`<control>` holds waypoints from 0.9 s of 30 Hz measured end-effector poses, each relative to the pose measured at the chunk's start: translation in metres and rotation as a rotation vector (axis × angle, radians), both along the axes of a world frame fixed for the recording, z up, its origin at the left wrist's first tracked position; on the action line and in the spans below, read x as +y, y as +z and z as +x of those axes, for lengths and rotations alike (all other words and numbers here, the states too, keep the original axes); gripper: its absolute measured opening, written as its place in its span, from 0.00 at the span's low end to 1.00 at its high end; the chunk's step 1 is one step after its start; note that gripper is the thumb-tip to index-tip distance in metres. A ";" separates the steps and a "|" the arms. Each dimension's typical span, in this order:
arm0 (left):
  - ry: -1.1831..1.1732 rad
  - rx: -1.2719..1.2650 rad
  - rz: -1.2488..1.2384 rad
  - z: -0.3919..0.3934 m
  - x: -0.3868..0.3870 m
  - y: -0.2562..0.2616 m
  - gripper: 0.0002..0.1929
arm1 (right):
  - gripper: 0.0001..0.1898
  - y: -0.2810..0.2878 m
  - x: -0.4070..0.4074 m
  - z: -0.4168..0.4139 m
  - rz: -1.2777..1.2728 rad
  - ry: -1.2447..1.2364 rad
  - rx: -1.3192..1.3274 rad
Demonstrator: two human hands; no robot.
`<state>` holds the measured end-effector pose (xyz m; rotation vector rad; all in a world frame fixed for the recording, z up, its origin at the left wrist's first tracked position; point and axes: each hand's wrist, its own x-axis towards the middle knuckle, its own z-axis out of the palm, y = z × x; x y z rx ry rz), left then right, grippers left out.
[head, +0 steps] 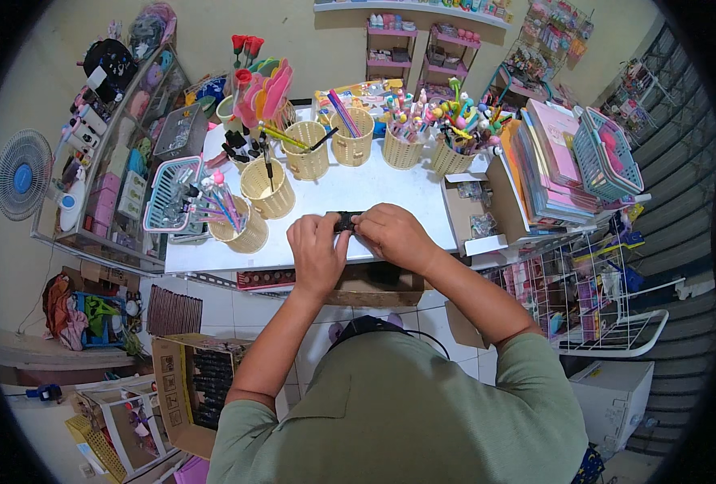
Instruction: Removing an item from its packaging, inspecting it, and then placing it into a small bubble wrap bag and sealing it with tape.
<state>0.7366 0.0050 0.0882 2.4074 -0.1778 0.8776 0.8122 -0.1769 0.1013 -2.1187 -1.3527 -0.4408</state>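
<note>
A small dark packet or block (347, 221) is held between both hands just above the front of the white tabletop (370, 196). My left hand (316, 253) pinches its left end with thumb and fingers. On the other end, my right hand (399, 237) has its fingertips closed, hiding part of it. What exactly the dark thing is cannot be made out. Left of my left hand stand a woven cup of novelty pens (243, 233) and a woven cup with a black pen (268, 190). An open cardboard box (476, 209) with small clear packets lies to the right.
More woven cups (353, 142) with pens line the table's back. Notebooks (554, 163) and a blue basket (609, 160) are stacked at the right; another basket (173, 196) is at the left. Below are a carton of black-wrapped items (179, 417) and a wire rack (600, 302).
</note>
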 end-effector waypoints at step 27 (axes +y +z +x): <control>-0.468 0.420 -0.393 -0.027 0.044 0.052 0.07 | 0.16 0.036 -0.012 -0.025 0.139 0.181 0.378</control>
